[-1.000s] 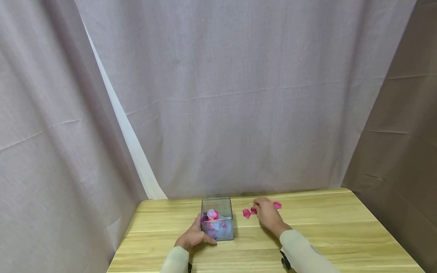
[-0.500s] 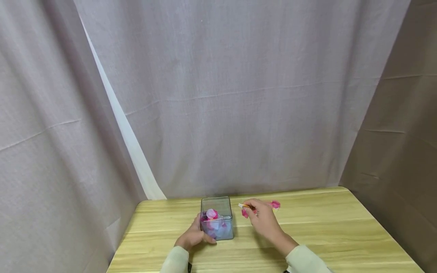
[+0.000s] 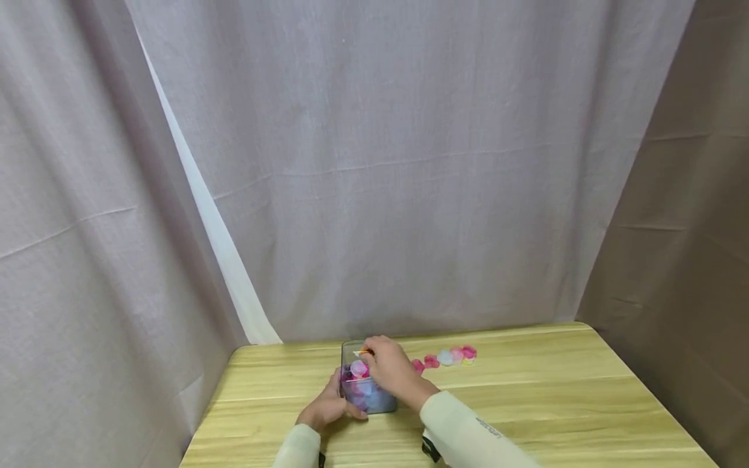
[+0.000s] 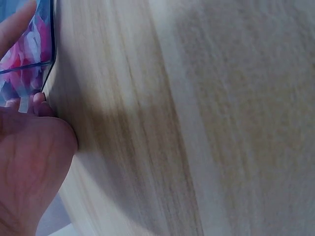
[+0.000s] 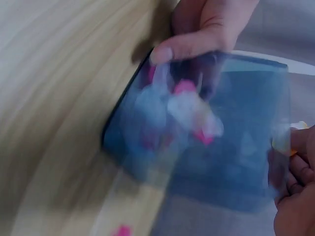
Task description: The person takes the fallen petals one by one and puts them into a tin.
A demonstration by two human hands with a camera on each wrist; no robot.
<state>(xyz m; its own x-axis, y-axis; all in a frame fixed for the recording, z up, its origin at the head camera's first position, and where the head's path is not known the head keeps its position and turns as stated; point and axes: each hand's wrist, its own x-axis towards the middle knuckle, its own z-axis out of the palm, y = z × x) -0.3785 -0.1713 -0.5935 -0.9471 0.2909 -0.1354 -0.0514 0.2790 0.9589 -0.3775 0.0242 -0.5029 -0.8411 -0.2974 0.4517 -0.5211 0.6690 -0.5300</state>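
A clear, grey-tinted plastic box (image 3: 380,401) stands on the table, with several pink, white and purple artificial petals (image 3: 358,369) inside. My left hand (image 3: 329,404) grips its near left corner, fingers along the left side and thumb at the front. In the right wrist view that thumb (image 5: 184,46) lies against the box's edge. Over the box opening is my right hand (image 3: 393,369), pinching a small white and orange-yellow petal (image 3: 361,352). That petal (image 5: 298,125) is partly hidden by the fingers in the right wrist view, which is blurred.
A row of pink, white and yellow petals (image 3: 445,357) lies on the wooden table (image 3: 562,390) to the right of the box. Grey curtains (image 3: 421,195) hang behind the table and along both sides.
My right hand has picked up the white and orange-yellow petal from the row and carried it left to above the box. My left hand stays on the box.
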